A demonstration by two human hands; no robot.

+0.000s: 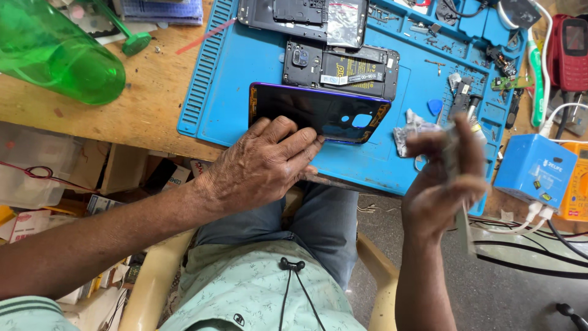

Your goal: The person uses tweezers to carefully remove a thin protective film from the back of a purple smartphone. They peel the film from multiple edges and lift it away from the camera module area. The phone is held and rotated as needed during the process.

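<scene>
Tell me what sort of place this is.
Probably a phone repair bench: an opened black phone with its battery exposed lies on a blue silicone work mat, the left hand holds down a purple-edged phone back cover.

Yellow-black label [352, 68] on opened phone; red handset's small screen [576, 37].

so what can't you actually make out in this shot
Head view only:
- What the right hand holds: motion blur smears it.
- Near edge of the phone back cover: under the left hand fingers.
- Top opened phone: cut by the frame edge.
- Small parts on the blue mat: too small.
</scene>
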